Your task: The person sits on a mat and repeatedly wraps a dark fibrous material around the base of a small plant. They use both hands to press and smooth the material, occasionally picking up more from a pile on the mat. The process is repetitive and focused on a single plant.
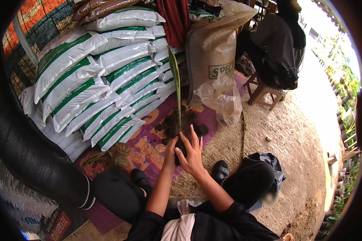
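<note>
A tall, narrow snake plant leaf (177, 81) stands upright from a dark clump of soil (179, 147) between my two hands. My left hand (170, 150) presses the clump from its left side. On the other side my right hand (191, 152) rests on it with fingers spread. Loose dark soil (175, 123) lies on a purple printed sheet (203, 113) just beyond the fingers. Another uprooted plant with green leaves and pale roots (119, 155) lies on the sheet to the left. The underside of the clump is hidden.
White and green sacks (129, 72) are stacked ahead on the left. A large woven sack (212, 57) with clear plastic (223, 99) stands beyond the soil. At the upper right a person (277, 45) sits on a brown stool (264, 92). A black plastic bag (271, 164) lies by my right knee.
</note>
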Motion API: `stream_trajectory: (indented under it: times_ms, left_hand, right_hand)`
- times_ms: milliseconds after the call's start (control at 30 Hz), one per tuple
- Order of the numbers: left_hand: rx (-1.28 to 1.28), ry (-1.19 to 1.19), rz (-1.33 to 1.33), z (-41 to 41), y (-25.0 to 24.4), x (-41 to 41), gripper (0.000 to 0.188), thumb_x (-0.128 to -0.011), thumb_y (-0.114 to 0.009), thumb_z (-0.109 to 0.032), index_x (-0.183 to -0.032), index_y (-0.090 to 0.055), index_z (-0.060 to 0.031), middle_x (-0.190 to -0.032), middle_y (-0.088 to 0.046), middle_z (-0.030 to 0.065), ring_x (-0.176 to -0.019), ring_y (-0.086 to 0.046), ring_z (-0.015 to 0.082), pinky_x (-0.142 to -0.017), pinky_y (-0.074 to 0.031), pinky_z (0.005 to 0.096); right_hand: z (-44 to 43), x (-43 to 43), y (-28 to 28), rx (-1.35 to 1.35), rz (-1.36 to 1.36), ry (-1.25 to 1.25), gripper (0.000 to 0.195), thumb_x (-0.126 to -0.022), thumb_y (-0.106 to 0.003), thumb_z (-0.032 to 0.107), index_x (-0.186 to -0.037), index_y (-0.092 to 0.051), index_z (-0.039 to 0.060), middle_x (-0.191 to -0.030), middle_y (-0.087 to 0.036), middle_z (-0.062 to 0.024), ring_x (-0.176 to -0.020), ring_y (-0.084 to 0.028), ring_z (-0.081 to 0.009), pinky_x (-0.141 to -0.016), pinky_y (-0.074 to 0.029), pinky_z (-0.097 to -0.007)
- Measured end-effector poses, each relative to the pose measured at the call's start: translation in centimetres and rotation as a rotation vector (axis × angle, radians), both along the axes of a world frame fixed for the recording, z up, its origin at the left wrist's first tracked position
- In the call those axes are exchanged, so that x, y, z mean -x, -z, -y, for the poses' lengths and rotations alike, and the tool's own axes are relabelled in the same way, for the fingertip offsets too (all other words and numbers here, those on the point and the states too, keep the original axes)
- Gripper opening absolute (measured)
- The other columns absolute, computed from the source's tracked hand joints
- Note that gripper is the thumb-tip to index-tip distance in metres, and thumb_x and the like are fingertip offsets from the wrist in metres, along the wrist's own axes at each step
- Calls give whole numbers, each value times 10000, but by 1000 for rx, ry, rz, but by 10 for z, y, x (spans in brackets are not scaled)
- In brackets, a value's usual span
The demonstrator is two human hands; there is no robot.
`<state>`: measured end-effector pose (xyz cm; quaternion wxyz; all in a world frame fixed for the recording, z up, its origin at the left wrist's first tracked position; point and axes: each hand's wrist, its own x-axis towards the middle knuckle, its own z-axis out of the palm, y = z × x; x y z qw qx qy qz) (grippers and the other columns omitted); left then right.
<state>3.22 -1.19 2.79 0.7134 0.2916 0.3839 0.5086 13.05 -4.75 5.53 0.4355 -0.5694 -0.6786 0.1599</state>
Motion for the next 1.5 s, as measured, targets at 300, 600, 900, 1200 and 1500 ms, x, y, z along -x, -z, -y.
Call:
stream_trajectory:
  times_ms: [300, 600, 900, 1200, 1500]
  left_hand:
    - [-33, -34, 205, 2, 5, -2, 565, -936, -256, -458, -1278, -437, -47, -1237, -509, 110, -1099, -521, 229, -957, -406, 363]
    - [122, 36, 480, 1, 28, -3, 563, -925, -266, -508, -1191, -506, -73, -1134, -559, 82, -1032, -557, 222, -909, -450, 365]
    - [154, 144, 695, 4, 18, 1, 585, -923, -255, -540, -1200, -494, -84, -1136, -555, 77, -1042, -552, 212, -910, -447, 355]
    - [-143, 38, 59, 3, 4, 7, 595, -943, -235, -498, -1281, -437, -52, -1241, -503, 93, -1149, -474, 200, -1007, -330, 340]
    - [89, 54, 414, 4, 14, -1, 579, -900, -362, -501, -1213, -482, -30, -1158, -541, 113, -1043, -555, 233, -887, -463, 356]
  right_hand:
    - [-10, -3, 9, -118, -597, 5, 722, -656, -719, 45, -1299, -396, -23, -1227, -505, -188, -1085, -537, -294, -909, -431, -370]
    - [4, 6, 5, -156, 48, 6, 674, -744, -629, 326, -1316, -404, 49, -1285, -460, -130, -1228, -390, -305, -1053, -112, -549]
    - [4, 2, 2, -114, 55, -40, 659, -760, -618, 325, -1318, -402, 51, -1278, -465, -117, -1215, -402, -294, -1053, -73, -563]
    - [-9, -3, 14, -135, -267, 45, 671, -686, -729, 176, -1266, -434, 11, -1238, -492, -171, -1155, -480, -287, -1001, -321, -443]
    - [2, 6, 13, -50, -270, 70, 585, -746, -644, 336, -1240, -494, 61, -1378, -355, -180, -1296, -298, -368, -1052, -63, -561]
